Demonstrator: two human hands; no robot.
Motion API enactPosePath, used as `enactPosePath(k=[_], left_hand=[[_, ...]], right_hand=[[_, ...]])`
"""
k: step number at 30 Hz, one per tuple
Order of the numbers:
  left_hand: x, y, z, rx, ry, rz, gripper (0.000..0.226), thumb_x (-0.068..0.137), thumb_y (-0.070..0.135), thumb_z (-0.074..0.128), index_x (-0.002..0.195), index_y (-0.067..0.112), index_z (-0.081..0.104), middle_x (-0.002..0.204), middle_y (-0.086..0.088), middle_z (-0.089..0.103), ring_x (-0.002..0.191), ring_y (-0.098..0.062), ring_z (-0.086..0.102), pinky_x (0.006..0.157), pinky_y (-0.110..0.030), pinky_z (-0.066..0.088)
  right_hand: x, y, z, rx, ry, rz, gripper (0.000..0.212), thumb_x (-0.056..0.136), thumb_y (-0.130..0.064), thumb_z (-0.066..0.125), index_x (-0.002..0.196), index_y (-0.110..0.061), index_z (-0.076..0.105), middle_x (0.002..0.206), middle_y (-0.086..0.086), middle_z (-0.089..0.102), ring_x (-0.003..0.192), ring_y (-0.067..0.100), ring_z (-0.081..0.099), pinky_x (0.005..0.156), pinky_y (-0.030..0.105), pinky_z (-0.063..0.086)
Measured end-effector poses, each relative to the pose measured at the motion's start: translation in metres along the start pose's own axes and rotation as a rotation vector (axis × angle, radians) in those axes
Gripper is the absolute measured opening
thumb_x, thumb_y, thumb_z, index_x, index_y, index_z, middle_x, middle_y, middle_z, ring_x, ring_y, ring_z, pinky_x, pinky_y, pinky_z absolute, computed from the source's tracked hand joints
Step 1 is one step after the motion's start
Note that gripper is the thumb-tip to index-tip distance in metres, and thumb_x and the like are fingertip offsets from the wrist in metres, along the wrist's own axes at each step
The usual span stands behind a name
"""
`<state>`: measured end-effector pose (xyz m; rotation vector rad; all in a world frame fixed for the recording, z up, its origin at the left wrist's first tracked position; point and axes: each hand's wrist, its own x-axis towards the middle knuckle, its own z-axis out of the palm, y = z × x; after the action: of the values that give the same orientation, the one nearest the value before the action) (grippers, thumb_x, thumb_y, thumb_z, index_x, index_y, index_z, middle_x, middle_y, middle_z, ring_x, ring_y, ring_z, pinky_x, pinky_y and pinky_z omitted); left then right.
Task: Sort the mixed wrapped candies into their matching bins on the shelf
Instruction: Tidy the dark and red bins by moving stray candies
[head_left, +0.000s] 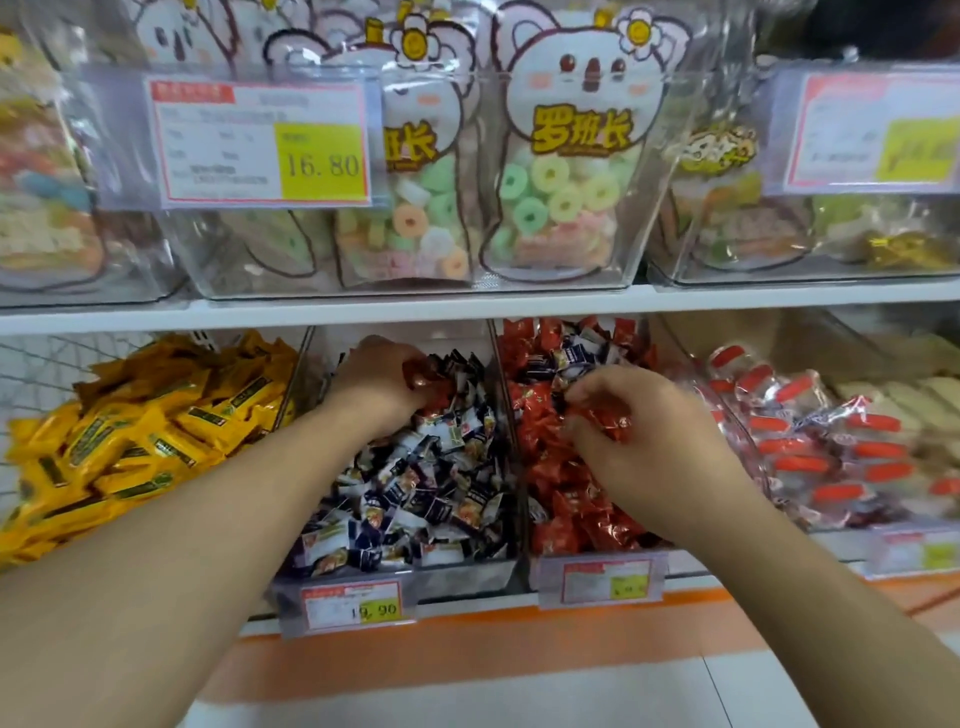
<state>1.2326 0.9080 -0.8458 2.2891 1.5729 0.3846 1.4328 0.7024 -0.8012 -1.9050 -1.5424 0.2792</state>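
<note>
Wrapped candies of two kinds sit in two adjoining clear plastic bins on the lower shelf. We read the navy-and-white wrapped candies as the proper stock of the middle clear bin, and the glossy red foil candies as the stock of the clear bin to its right. A clear divider wall separates the two.

Strays remain. A cluster of navy-and-white strays lies on top of the red stock toward the back of the right-hand bin.

Our left hand reaches into the rear of the middle bin, fingers curled around a small bunch of red foil pieces. We judge that these are held together so that several strays can cross the divider in one transfer.

Our right hand works over the red bin, thumb and fingers pinching red foil wrappers, with what appears to be a dark wrapper edge at the fingertips; we cannot tell whether a navy piece is in that grip.

Each hand works the bin on its own side, which keeps the forearms uncrossed and both bins in view.

Yellow wrapped bars fill the wire bin to the left and play no part here. A price tag fronts the middle bin.
</note>
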Motion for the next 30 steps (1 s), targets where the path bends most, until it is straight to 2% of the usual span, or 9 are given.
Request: enactPosePath(k=[4,7,11,13,15,18,21,25,30], left_hand=[[-0.008,-0.001,0.001,-0.03,0.03,0.027,0.032,0.084,0.034,0.084,0.114,0.029,0.076,0.116,0.004,0.072,0.088,-0.013,0.058,0.077,-0.021,0.045],[-0.019,-0.001,-0.001,-0.094,0.078,0.051,0.024,0.086,0.027,0.082,0.109,0.028,0.077,0.113,0.004,0.071,0.076,-0.008,0.059,0.061,-0.011,0.045],[-0.046,0.003,-0.01,-0.231,0.175,0.075,0.023,0.084,0.024,0.085,0.104,0.032,0.076,0.108,0.007,0.07,0.087,-0.011,0.066,0.069,-0.014,0.044],[-0.065,0.004,-0.016,-0.343,0.198,0.076,0.024,0.084,0.025,0.084,0.102,0.037,0.074,0.102,0.013,0.068,0.07,-0.004,0.065,0.054,-0.009,0.043],[-0.081,0.008,-0.022,-0.426,0.196,0.076,0.023,0.086,0.027,0.083,0.1,0.042,0.072,0.096,0.018,0.068,0.062,0.002,0.063,0.049,-0.008,0.041],[-0.094,0.019,-0.037,-0.611,0.177,0.052,0.022,0.086,0.026,0.084,0.098,0.041,0.074,0.09,0.012,0.074,0.068,-0.002,0.07,0.061,-0.019,0.051],[-0.108,0.031,-0.047,-0.919,0.083,0.005,0.025,0.086,0.009,0.081,0.104,0.026,0.077,0.098,0.002,0.079,0.082,-0.019,0.077,0.079,-0.029,0.061],[-0.122,0.04,-0.044,-1.186,-0.06,-0.048,0.03,0.084,-0.005,0.076,0.11,0.01,0.073,0.103,-0.009,0.078,0.086,-0.023,0.077,0.072,-0.025,0.062],[-0.124,0.055,-0.039,-1.177,-0.087,0.045,0.029,0.085,-0.005,0.076,0.108,0.011,0.073,0.103,-0.008,0.078,0.087,-0.023,0.077,0.073,-0.028,0.062]], right_hand=[[0.001,0.001,-0.001,0.026,0.006,0.014,0.014,0.095,-0.024,0.069,0.107,-0.031,0.07,0.111,-0.016,0.065,0.084,-0.003,0.059,0.072,-0.002,0.043],[0.0,0.0,-0.001,0.03,0.018,0.015,0.013,0.096,-0.023,0.068,0.105,-0.031,0.071,0.109,-0.019,0.064,0.085,-0.013,0.054,0.07,-0.004,0.04],[-0.003,-0.004,-0.003,0.048,0.024,0.021,0.012,0.096,-0.022,0.067,0.103,-0.032,0.069,0.105,-0.019,0.063,0.074,-0.005,0.063,0.059,0.007,0.047],[-0.004,-0.007,-0.003,0.047,0.023,0.014,0.012,0.096,-0.022,0.067,0.102,-0.032,0.069,0.105,-0.02,0.064,0.08,0.003,0.066,0.061,0.008,0.05],[-0.005,-0.01,-0.001,0.042,0.017,-0.003,0.012,0.096,-0.021,0.067,0.103,-0.031,0.069,0.107,-0.018,0.064,0.087,0.003,0.064,0.063,0.005,0.048],[-0.005,-0.018,0.003,0.053,-0.001,-0.033,0.015,0.097,-0.02,0.066,0.108,-0.029,0.069,0.111,-0.016,0.065,0.094,-0.001,0.061,0.071,0.003,0.042],[-0.005,-0.027,0.006,0.079,-0.024,-0.074,0.022,0.098,-0.015,0.063,0.115,-0.029,0.068,0.111,-0.017,0.065,0.094,-0.002,0.06,0.075,0.003,0.04],[-0.005,-0.037,0.009,0.157,-0.072,-0.115,0.038,0.098,-0.004,0.06,0.127,-0.029,0.063,0.115,-0.017,0.063,0.11,-0.002,0.056,0.09,0.006,0.043],[-0.003,-0.031,0.005,0.238,-0.074,-0.092,0.043,0.097,0.003,0.055,0.127,-0.026,0.064,0.11,-0.017,0.063,0.106,0.0,0.058,0.093,0.016,0.05]])
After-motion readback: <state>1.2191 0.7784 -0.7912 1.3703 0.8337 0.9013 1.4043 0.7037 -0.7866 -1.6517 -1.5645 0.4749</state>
